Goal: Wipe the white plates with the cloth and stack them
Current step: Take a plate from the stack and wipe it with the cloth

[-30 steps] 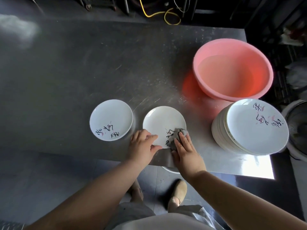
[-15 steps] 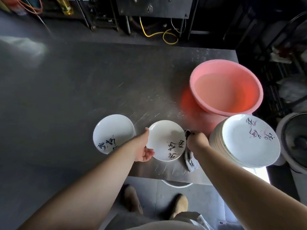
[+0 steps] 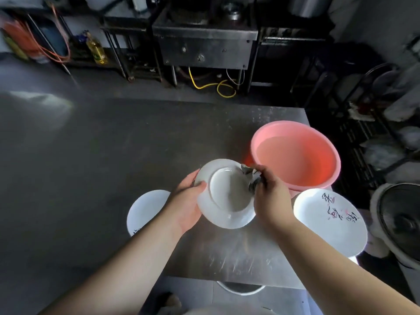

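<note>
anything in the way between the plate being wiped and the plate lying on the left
Nothing visible on the table between them. The held plate is lifted, gripped by the left hand; only that hand's forearm crosses above the left plate, covering its near edge.

Left hand (image 3: 185, 206) holds plate (image 3: 223, 202) (underside up); right hand (image 3: 270, 195) presses cloth (image 3: 251, 176).

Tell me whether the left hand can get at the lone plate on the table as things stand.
Probably not yet: the left hand holds the upturned plate while the right hand wipes it with the cloth. The lone plate lies just beneath its forearm, otherwise unblocked.
</note>
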`<state>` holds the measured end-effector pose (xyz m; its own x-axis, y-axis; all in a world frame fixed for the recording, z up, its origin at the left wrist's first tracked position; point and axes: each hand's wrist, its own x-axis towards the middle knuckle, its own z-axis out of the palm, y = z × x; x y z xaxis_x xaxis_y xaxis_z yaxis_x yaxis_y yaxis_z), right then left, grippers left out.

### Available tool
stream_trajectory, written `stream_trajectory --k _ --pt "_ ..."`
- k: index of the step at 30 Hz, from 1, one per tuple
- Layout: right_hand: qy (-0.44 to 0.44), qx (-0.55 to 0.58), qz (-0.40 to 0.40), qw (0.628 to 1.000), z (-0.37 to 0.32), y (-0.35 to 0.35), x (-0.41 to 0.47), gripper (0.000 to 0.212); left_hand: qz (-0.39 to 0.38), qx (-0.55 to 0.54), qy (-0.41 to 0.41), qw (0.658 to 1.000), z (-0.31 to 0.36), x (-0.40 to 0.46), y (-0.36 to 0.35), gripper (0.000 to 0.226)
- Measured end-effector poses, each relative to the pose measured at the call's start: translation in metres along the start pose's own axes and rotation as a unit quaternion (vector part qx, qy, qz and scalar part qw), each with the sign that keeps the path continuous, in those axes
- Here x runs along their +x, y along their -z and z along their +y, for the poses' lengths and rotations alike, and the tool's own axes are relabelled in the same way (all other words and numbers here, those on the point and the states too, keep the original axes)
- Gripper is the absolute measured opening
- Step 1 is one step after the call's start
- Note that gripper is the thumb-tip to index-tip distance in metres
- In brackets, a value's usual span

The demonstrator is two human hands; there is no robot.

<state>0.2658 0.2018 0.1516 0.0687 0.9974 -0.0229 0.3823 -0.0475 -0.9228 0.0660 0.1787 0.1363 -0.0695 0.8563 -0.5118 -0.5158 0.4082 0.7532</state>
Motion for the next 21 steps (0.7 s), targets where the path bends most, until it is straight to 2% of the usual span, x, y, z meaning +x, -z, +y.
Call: stream_trajectory --k 2,5,10,13,18,21 --pt "0.112 -0.034 -0.057 0.991 -0.028 -0.002 0.000 0.039 -0.030 0.009 -0.034 0.999 0.015 -0.006 -0.012 0.047" --pt "0.281 -0.165 -0.134 0.936 -0.051 -0.004 0.004 0.051 -0.081 -0.007 -0.084 0.993 0.037 -0.016 -0.032 0.047" --pt "0.433 -0.279 -0.122 0.848 -0.047 0.006 -0.004 0.074 -0.071 -0.042 -0.139 0.987 0.075 -0.022 -0.048 0.047" --pt "0.454 -0.324 -0.119 0.821 -0.048 0.017 -0.001 0.080 -0.085 -0.031 -0.161 0.983 0.088 -0.028 -0.051 0.047" --pt "0.390 -0.354 -0.070 0.847 -0.087 0.024 0.029 0.087 -0.129 -0.014 -0.185 0.974 0.099 -0.038 -0.061 0.048" --pt "0.446 -0.341 -0.069 0.824 -0.079 0.017 0.014 0.089 -0.111 -0.034 -0.199 0.973 0.110 -0.038 -0.063 0.045"
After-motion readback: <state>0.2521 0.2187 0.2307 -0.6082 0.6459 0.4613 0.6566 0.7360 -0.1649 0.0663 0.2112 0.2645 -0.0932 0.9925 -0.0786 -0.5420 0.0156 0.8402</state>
